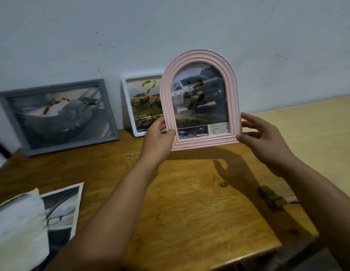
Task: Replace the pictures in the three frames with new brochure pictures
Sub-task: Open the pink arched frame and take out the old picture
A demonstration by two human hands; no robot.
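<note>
I hold a pink arched frame [231,90] upright above the wooden table [180,192], facing me, with a car brochure picture behind its glass. My left hand [157,136] grips its lower left edge and my right hand [261,133] pinches its lower right edge. A white frame [129,106] with a picture of yellow trucks leans on the wall behind, partly hidden by the pink frame. Left of it, a grey frame [109,114] with a grey car picture leans on the wall too.
Loose brochure pages [61,210] and a white sheet [18,227] lie at the table's front left corner. A lighter wooden surface [316,130] adjoins on the right. A small dark object [271,196] sits near the table's right edge. The white wall [170,32] runs behind.
</note>
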